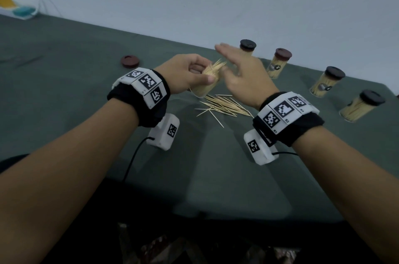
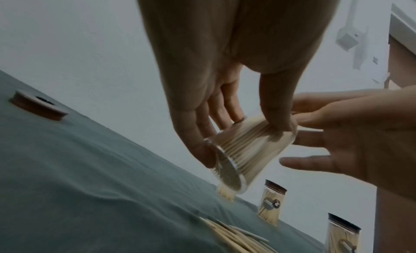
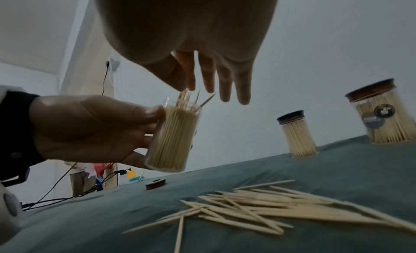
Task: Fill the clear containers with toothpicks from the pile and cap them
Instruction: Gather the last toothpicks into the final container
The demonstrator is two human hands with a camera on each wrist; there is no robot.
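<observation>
Green cloth (image 1: 86,82) covers the table, wall behind. Four capped jars (image 1: 278,64) stand in a row along the far right edge, all packed with toothpicks, dark lids on. Open jar (image 1: 206,82) is lifted off the cloth and tilted, nearly full; a few picks stick up past the rim at odd angles. Loose pile (image 1: 224,106) lies flat on the cloth just under the jar, between the two wrists. Spare cap (image 1: 130,61) sits alone on the cloth, well left of the jar.

Left hand (image 1: 186,72) wraps the open jar, thumb on the near side, fingers round the back. Right hand (image 1: 241,71) is spread, fingers straight and holding nothing, palm facing the jar mouth, fingertips just above the protruding picks.

Left wrist view shows the jar base (image 2: 227,169) from below, clear of the cloth, and the right palm (image 2: 364,141) beside the mouth end. Right wrist view shows the stray picks (image 3: 191,100) poking out of the rim, thumb (image 3: 153,112) pressed on the jar wall near the top; whether fingertips touch the picks I cannot tell. Head view alone shows all four capped jars.
</observation>
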